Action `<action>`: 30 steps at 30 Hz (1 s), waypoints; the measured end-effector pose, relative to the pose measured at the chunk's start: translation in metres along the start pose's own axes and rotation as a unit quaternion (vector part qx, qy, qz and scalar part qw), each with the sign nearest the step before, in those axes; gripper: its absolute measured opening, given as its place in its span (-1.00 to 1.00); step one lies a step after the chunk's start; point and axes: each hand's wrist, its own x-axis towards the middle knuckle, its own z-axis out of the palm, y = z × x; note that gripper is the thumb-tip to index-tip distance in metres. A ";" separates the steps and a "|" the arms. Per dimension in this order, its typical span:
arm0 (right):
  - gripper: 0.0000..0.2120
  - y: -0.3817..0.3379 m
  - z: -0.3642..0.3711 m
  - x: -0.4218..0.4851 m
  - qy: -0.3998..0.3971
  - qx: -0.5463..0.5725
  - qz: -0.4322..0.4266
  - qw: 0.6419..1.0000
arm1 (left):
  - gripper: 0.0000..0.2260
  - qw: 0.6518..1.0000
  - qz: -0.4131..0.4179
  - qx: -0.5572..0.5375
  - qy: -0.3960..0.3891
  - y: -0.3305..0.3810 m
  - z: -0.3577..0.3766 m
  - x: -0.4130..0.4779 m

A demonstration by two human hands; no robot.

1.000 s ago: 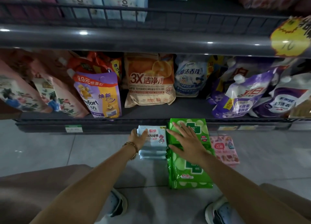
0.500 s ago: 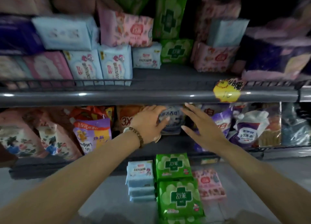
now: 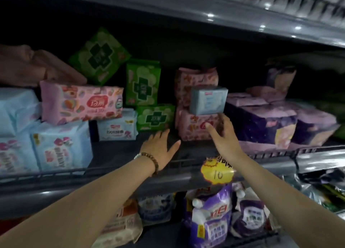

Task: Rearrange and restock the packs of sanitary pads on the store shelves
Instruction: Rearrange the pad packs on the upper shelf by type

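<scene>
Hands, raised empty from floor, are reaching onto shelf (image 3: pixel 119 154): left hand (image 3: pixel 160 148) spreading fingers over bare gap, right hand (image 3: pixel 224 135), fingers spread, nearing pink pack (image 3: pixel 190 130) beside it; restocking still pending.

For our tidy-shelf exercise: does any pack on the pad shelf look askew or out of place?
Yes. The top green pack sits tilted at the back, and a grey pack perches alone on pink packs.
</scene>
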 end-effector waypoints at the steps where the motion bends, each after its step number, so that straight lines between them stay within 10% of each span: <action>1: -0.37 0.004 0.001 0.013 0.019 0.027 0.019 0.999 | -0.36 1.000 -0.004 -0.003 -0.001 0.001 0.005 0.007; 10: -0.25 0.035 0.016 0.087 0.114 0.185 0.207 0.954 | -0.22 0.978 -0.047 -0.190 -0.075 0.001 0.018 0.039; 23: -0.29 0.006 0.024 0.079 0.052 0.149 0.138 0.978 | -0.46 0.839 -0.024 -0.539 0.071 0.038 -0.002 0.097; 30: -0.50 -0.022 0.034 0.036 -0.010 0.210 0.085 0.974 | 0.00 0.885 -0.052 -0.459 0.060 0.022 0.000 0.053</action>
